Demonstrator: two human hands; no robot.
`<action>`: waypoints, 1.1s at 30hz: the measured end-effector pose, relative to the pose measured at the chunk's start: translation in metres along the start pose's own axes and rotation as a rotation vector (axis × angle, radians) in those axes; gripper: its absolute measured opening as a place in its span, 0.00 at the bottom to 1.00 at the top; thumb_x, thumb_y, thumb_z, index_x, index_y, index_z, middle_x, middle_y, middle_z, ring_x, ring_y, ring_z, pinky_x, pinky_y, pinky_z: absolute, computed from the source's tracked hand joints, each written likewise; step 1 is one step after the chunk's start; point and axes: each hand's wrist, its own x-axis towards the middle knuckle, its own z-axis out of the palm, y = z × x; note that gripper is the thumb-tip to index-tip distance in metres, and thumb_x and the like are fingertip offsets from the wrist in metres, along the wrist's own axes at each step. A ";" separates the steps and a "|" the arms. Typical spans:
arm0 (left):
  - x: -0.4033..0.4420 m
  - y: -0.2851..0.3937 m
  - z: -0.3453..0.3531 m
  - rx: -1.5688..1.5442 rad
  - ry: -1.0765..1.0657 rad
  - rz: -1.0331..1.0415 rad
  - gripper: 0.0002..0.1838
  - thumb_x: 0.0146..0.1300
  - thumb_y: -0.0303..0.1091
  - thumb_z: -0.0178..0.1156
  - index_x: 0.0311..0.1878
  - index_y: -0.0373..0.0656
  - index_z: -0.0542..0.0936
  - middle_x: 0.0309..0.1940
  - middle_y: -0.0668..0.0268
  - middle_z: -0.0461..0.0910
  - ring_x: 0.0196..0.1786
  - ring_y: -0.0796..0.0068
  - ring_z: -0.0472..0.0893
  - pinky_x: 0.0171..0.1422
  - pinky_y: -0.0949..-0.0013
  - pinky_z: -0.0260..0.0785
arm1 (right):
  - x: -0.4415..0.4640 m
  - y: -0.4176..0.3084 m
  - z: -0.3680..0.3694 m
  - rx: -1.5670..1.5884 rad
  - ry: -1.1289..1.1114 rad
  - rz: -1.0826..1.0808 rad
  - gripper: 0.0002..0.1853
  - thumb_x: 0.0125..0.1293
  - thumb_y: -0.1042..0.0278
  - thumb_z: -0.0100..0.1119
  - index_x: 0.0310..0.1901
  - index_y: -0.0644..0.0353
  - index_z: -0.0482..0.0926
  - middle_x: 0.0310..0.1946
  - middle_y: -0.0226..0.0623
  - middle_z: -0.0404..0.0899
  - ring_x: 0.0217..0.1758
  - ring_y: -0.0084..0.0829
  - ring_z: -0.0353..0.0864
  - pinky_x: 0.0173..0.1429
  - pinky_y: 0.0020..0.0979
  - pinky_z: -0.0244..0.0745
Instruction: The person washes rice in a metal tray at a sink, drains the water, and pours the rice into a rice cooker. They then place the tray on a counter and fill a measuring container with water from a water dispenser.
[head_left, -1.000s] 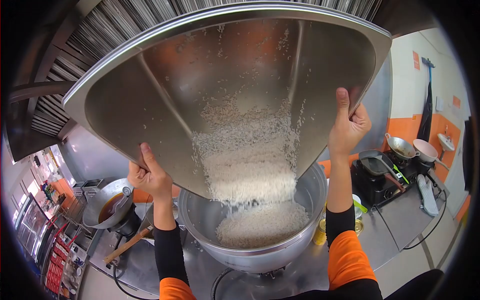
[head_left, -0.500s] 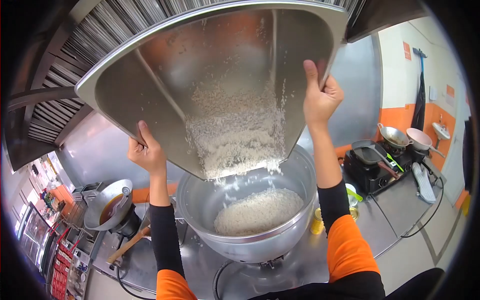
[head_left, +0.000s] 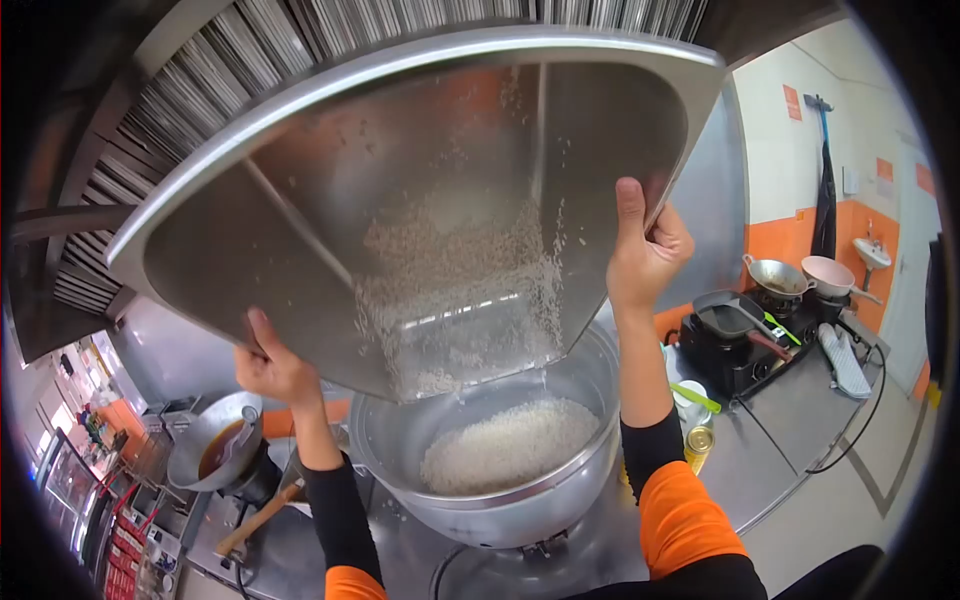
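Observation:
A large metal pan (head_left: 300,290) with a wide rim is tilted steeply over a big round pot (head_left: 480,520). My left hand (head_left: 278,372) grips its lower left edge, thumb on the inner face. On the right edge, my right hand (head_left: 650,255) is closed the same way. Grains of white rice cling to the pan's inside, and a few fall from its lower lip. Inside the pot lies a heap of white rice (head_left: 510,445).
A wok with brown liquid (head_left: 215,440) and a wooden handle (head_left: 258,520) are at left. On the right stand a black stove (head_left: 730,350), a square pan (head_left: 725,320), a wok (head_left: 780,278), a yellow can (head_left: 698,445) and an oven mitt (head_left: 845,362). Metal hood filters (head_left: 200,90) hang close overhead.
Much of the rice on the pan's lower part has slid off into the pot, baring the metal there. Both hands and the pan appear lower in view, with the left hand farther left.

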 end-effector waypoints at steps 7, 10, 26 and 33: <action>0.009 -0.024 -0.015 0.232 -0.019 0.168 0.17 0.60 0.30 0.55 0.15 0.35 0.68 0.14 0.71 0.70 0.19 0.88 0.61 0.21 0.81 0.52 | -0.003 -0.008 0.004 0.086 -0.048 0.053 0.22 0.56 0.65 0.61 0.13 0.58 0.59 0.12 0.17 0.50 0.18 0.12 0.46 0.20 0.22 0.39; 0.005 -0.018 -0.023 0.121 -0.034 0.107 0.17 0.60 0.30 0.54 0.16 0.35 0.69 0.16 0.68 0.72 0.20 0.87 0.63 0.21 0.81 0.54 | -0.017 -0.020 -0.011 0.143 -0.026 0.077 0.22 0.56 0.66 0.61 0.13 0.59 0.59 0.12 0.17 0.50 0.18 0.13 0.46 0.20 0.21 0.39; 0.045 0.005 0.005 0.041 -0.079 0.174 0.13 0.60 0.32 0.55 0.26 0.31 0.77 0.16 0.73 0.68 0.21 0.89 0.62 0.23 0.83 0.51 | -0.029 -0.056 -0.044 0.216 0.153 0.088 0.23 0.59 0.67 0.57 0.12 0.56 0.57 0.12 0.16 0.52 0.18 0.11 0.48 0.21 0.21 0.39; 0.079 0.065 0.111 0.045 -0.325 0.617 0.08 0.57 0.33 0.59 0.34 0.38 0.81 0.11 0.77 0.65 0.18 0.93 0.59 0.20 0.84 0.49 | -0.049 -0.089 -0.084 0.457 0.508 0.347 0.09 0.60 0.64 0.54 0.33 0.61 0.73 0.28 0.28 0.72 0.34 0.16 0.70 0.39 0.19 0.64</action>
